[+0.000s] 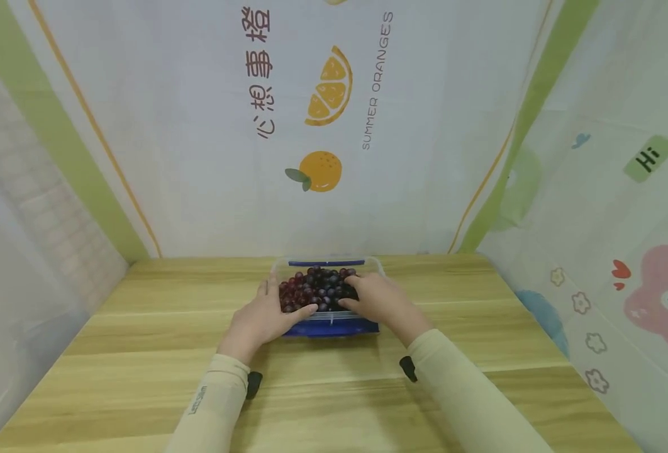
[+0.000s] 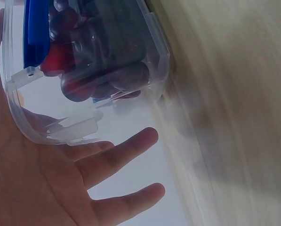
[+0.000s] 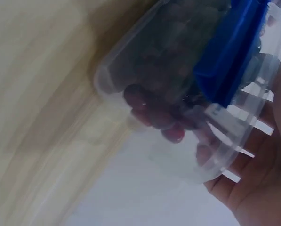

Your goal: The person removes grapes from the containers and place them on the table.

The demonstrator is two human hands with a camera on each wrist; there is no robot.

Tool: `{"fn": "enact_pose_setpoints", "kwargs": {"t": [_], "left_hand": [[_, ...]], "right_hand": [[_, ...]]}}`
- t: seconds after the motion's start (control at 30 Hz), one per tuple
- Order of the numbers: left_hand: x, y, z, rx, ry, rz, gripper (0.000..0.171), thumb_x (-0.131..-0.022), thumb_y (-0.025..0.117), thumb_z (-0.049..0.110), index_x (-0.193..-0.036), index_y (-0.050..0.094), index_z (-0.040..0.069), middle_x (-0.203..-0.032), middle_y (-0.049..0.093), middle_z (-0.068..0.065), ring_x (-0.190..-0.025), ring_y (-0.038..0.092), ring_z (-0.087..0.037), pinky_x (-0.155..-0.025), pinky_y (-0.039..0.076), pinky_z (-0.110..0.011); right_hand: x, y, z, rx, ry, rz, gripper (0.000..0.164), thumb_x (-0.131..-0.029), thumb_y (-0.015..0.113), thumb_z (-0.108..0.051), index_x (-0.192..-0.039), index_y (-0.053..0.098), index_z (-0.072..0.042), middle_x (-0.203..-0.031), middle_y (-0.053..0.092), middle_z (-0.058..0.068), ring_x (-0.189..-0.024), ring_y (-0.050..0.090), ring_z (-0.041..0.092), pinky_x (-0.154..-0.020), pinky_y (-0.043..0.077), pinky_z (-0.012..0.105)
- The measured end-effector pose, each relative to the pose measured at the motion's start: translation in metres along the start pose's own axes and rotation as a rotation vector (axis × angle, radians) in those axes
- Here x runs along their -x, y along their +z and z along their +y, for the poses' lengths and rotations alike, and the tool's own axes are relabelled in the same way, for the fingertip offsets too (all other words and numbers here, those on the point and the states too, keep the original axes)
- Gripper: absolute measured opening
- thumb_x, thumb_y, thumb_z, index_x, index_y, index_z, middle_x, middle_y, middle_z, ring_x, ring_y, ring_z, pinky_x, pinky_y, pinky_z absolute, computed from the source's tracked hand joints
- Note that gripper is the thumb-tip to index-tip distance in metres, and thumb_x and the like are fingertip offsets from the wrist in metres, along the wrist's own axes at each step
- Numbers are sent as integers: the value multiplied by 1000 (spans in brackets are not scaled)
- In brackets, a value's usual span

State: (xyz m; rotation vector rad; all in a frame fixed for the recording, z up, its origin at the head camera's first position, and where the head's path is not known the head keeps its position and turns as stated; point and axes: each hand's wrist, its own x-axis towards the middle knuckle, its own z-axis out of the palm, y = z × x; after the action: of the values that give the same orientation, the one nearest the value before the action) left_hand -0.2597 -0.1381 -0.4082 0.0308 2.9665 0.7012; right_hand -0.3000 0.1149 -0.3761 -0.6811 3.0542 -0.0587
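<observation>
Clear plastic box (image 1: 331, 328) of round dark grapes (image 1: 321, 289) by far edge (image 1: 209, 259), room left, right; against spread left hand (image 1: 258, 319); grip of right hand (image 1: 384, 301) unclear; pale wooden table (image 1: 322, 402), white cloth (image 1: 424, 126).

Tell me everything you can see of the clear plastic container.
The clear, rectangular plastic container has rounded corners and long blue plastic clips. It stands upright on the yellowish wood-grain table, full of round red and purple grapes. The bare left hand and right hand apparently touch its ends.
</observation>
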Motion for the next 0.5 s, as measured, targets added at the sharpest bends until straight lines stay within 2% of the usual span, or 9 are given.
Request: {"fn": "enact_pose_setpoints", "kwargs": {"t": [0.17, 0.23, 0.4, 0.5], "left_hand": [[-2, 2, 1, 7, 20, 4, 140, -79, 44, 102, -172, -8, 12, -177, 14, -28, -113, 73, -47, -59, 56, -41], [-2, 3, 0, 10, 15, 2, 140, -79, 44, 102, -172, -8, 12, -177, 13, -27, -111, 73, -47, -57, 55, -41], [-2, 2, -5, 14, 2, 4, 140, -79, 44, 102, -172, -11, 14, -177, 13, -28, -110, 73, -48, -56, 54, -40], [-2, 2, -4, 14, 13, 9, 139, -80, 44, 101, -172, -10, 12, -176, 14, -29, -119, 70, -52, -63, 58, -46]], "right_hand": [[-2, -3, 0, 29, -7, -25, 67, -103, 65, -57, -154, 59, -14, -146, 69, 11, -122, 73, 29, -102, 61, 48], [-4, -3, -1, 23, -4, -33, 70, -100, 68, -59, -153, 59, -15, -145, 70, 9, -122, 73, 28, -102, 61, 48], [-11, -5, -8, -17, 47, -53, 83, -92, 74, -66, -156, 56, -17, -147, 69, 7, -127, 70, 29, -104, 60, 52], [-14, -4, -12, -19, 74, -64, 89, -89, 77, -66, -159, 52, -17, -149, 67, 8, -129, 70, 30, -106, 59, 52]]}}
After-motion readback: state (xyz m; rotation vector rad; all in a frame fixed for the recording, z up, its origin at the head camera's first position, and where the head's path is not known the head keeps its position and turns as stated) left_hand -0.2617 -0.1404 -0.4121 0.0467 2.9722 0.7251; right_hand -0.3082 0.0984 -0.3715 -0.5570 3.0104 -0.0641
